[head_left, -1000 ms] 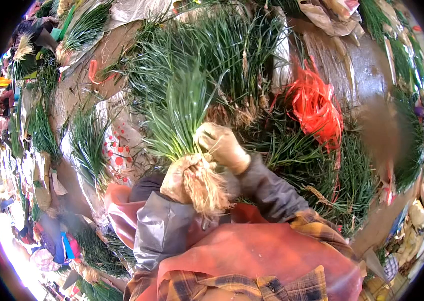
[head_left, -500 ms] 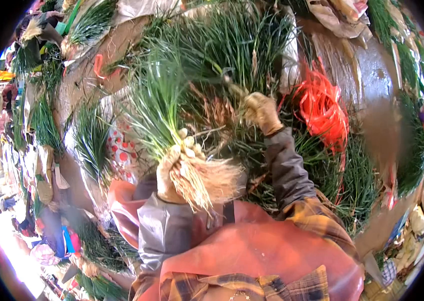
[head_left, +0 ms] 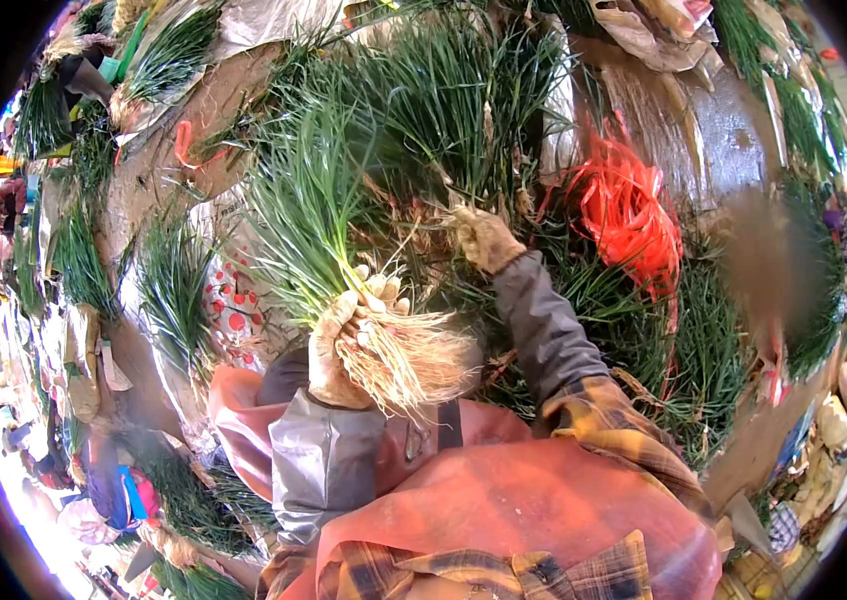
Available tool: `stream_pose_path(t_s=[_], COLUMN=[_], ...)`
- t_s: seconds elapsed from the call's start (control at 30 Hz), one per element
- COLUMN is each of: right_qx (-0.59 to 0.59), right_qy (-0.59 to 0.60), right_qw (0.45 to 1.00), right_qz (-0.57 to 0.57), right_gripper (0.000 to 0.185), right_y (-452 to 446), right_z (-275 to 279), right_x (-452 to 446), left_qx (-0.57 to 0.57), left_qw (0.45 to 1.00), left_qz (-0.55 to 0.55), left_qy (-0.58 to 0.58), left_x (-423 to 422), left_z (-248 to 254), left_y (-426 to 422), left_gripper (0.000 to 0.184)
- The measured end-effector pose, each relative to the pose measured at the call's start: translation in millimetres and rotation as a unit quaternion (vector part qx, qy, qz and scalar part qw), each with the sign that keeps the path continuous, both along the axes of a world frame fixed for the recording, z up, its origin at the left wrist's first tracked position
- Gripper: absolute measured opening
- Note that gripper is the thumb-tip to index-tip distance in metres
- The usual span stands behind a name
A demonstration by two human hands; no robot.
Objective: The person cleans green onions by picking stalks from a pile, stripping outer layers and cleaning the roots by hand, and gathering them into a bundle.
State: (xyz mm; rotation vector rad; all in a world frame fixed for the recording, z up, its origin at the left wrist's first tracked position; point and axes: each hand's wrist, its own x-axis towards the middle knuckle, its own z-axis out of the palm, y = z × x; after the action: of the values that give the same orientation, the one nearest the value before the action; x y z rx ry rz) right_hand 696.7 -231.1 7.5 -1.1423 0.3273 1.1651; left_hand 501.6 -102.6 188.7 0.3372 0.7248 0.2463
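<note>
In my gloved left hand [head_left: 341, 345] is a bunch of spring onions [head_left: 308, 215], gripped around the white stems just above the roots. Its green leaves point up and away from me, and the pale stringy roots [head_left: 408, 360] hang toward my apron. My gloved right hand [head_left: 486, 240] is to the right of the bunch, over the pile, with its fingers drawn together. Whatever is between those fingers, if anything, is too small to make out. Just beyond both hands lies a large heap of spring onions [head_left: 453, 90], with brownish dry bits among the leaves.
A tangle of red plastic ribbon [head_left: 623, 215] lies on the greens at right. Another bundle of spring onions [head_left: 175, 290] rests at left beside a red-dotted sheet [head_left: 233, 305]. Plastic sheeting [head_left: 693, 110] covers ground at the upper right. Other people and bundles show along the left edge.
My right hand has moved left, closer to the bunch, and slightly down. My left hand keeps its grip on the spring onions, nearly in place. The view has shifted a little.
</note>
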Motion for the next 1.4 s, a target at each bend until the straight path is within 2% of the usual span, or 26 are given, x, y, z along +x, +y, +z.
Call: stream_pose_path(t_s=[0.13, 0.2, 0.23, 0.3, 0.33, 0.4, 0.43, 0.5, 0.53, 0.6, 0.67, 0.77, 0.83, 0.87, 0.9, 0.93, 1.0, 1.03, 1.1, 1.13, 1.17, 1.23, 1.27, 1.3, 1.37, 1.4], right_qx=[0.066, 0.181, 0.028, -0.087, -0.103, -0.227, -0.363, -0.360, -0.303, -0.207, -0.478, -0.265, -0.196, -0.200, -0.394, -0.454, -0.433, -0.355, -0.354, -0.413, -0.307, -0.306, -0.445, -0.473, -0.418, -0.388], right_qy=[-0.142, -0.093, -0.396, -0.003, -0.179, -0.562, -0.432, -0.548, -0.617, -0.761, -0.532, -0.358, -0.352, -0.349, -0.616, -0.566, -0.478, -0.322, -0.502, -0.789, -0.737, -0.755, -0.659, -0.461, -0.590, -0.562], right_qw=[0.986, 0.977, 0.917, 0.977, 0.922, 0.608, 0.641, 0.647, 0.687, 0.610, 0.672, 0.894, 0.905, 0.906, 0.680, 0.648, 0.479, 0.653, 0.621, 0.256, 0.579, 0.580, 0.581, 0.674, 0.622, 0.698], right_qz=[-0.050, -0.069, 0.041, 0.192, 0.328, 0.513, 0.520, 0.390, 0.235, 0.081, 0.190, 0.046, -0.134, -0.130, 0.048, 0.230, 0.596, 0.586, 0.488, 0.377, 0.166, 0.013, 0.173, 0.330, 0.301, 0.214], right_gripper=[0.022, 0.024, 0.024, 0.025, 0.027, 0.031, 0.027, 0.027, 0.025, 0.028, 0.026, 0.020, 0.021, 0.021, 0.029, 0.032, 0.040, 0.034, 0.020, 0.019, 0.020, 0.021, 0.017, 0.015, 0.019, 0.021], right_y=[-5.3, -36.1, -59.3, -120.9, -140.5, -164.6, -161.7, -148.9, -119.4, -46.8, 22.5, 31.7, 19.4, -11.8, -54.4, -73.7, -111.5, -123.0, -103.5, -88.0, -55.4, 17.3, 35.0, 57.2, 68.4, 70.7], right_z=[35.1, 47.2, 37.0, 35.1, 35.9, 58.2, 70.4, 12.2, 10.8, 12.2, 54.8, -1.8, 24.8, 3.8, -33.0, -31.2, -24.7, -21.3, -39.8, -44.6, -33.7, -2.8, 35.5, 12.8, 14.5, 32.8], right_x=[-20.1, -48.6, -72.1, -92.6, -105.3, -124.6, -116.6, -87.6, -63.8, -11.3, 17.3, 40.3, 25.6, 8.4, -6.3, -30.6, -79.2, -92.6, -95.9, -90.2, -60.9, -6.7, 6.7, 29.0, 48.9, 46.0], left_qx=[0.003, 0.008, 0.014, 0.002, 0.007, 0.009, -0.009, -0.026, -0.016, -0.003, 0.010, 0.016, -0.021, -0.015, -0.009, 0.009, 0.005, -0.003, 0.022, -0.024, 0.006, -0.017, 0.003, 0.016, 0.004, -0.008], left_qw=[1.000, 0.999, 0.999, 0.999, 0.999, 0.999, 0.999, 0.999, 0.999, 1.000, 1.000, 0.999, 0.998, 0.998, 0.998, 0.997, 0.997, 0.996, 0.998, 0.998, 0.999, 0.999, 0.999, 0.999, 0.998, 0.997], left_qz=[0.010, 0.021, 0.028, 0.027, 0.020, 0.013, 0.026, 0.044, 0.030, 0.024, 0.019, 0.033, 0.049, 0.058, 0.062, 0.069, 0.070, 0.071, 0.045, 0.018, 0.028, 0.011, 0.028, 0.041, 0.028, 0.041], left_qy=[-0.029, -0.030, -0.032, -0.037, -0.039, -0.042, -0.027, -0.015, -0.027, -0.013, -0.010, -0.034, -0.041, -0.033, -0.029, -0.022, -0.044, -0.045, -0.031, -0.055, -0.016, -0.048, -0.040, -0.024, -0.062, -0.063], left_x=[-3.5, -3.5, -4.0, -2.2, -1.9, 0.4, 1.8, 2.8, 2.8, 2.5, 0.4, -9.3, -4.5, -6.5, -5.0, -1.1, -0.7, 2.4, 0.3, -5.5, -2.3, -8.1, 0.3, 3.0, -7.3, -3.7], left_z=[-5.1, -7.9, -8.4, -2.2, 1.0, 2.9, 3.6, 3.9, 4.1, 8.0, 8.8, -8.6, 5.6, -0.7, -5.7, -3.0, -4.6, -0.9, 2.5, -5.6, -3.9, -14.1, 2.3, 4.9, -12.0, -5.9], left_y=[5.8, 5.2, 3.9, 2.5, 2.3, 1.1, 0.3, -2.4, -2.6, -3.6, -2.7, 2.0, 1.4, 2.9, 4.1, 3.2, 2.3, 0.9, -0.3, 3.6, 2.8, 7.1, 1.6, 0.2, 5.4, 4.4], left_gripper=[0.037, 0.036, 0.035, 0.034, 0.034, 0.035, 0.034, 0.035, 0.034, 0.034, 0.035, 0.036, 0.036, 0.035, 0.035, 0.035, 0.036, 0.036, 0.037, 0.037, 0.037, 0.036, 0.036, 0.037, 0.039, 0.040])
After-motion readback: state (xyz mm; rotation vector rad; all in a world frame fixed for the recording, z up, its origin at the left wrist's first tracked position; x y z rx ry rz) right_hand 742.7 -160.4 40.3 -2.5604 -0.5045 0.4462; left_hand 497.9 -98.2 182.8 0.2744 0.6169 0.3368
